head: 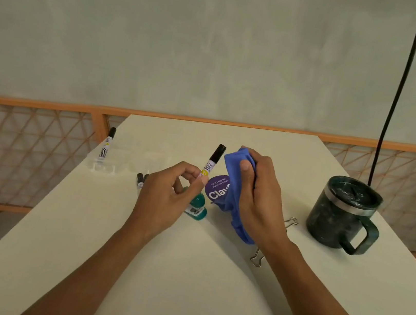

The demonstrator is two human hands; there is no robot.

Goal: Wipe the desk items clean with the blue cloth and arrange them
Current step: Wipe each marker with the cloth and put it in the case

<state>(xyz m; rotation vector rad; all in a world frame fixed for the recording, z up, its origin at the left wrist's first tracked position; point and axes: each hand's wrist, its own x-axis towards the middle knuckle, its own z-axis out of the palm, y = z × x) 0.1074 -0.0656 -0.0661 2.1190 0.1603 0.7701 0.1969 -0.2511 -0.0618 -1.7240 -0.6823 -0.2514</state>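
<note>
White desk (182,288), pale wall (193,33), blue cloth (233,172).

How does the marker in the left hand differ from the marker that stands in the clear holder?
The held marker is pinched by the left hand near the blue cloth; the holder marker stands untouched in the clear holder at the table's left edge. The held marker tilts more than the holder marker. Both have a white body and a black cap.
</note>
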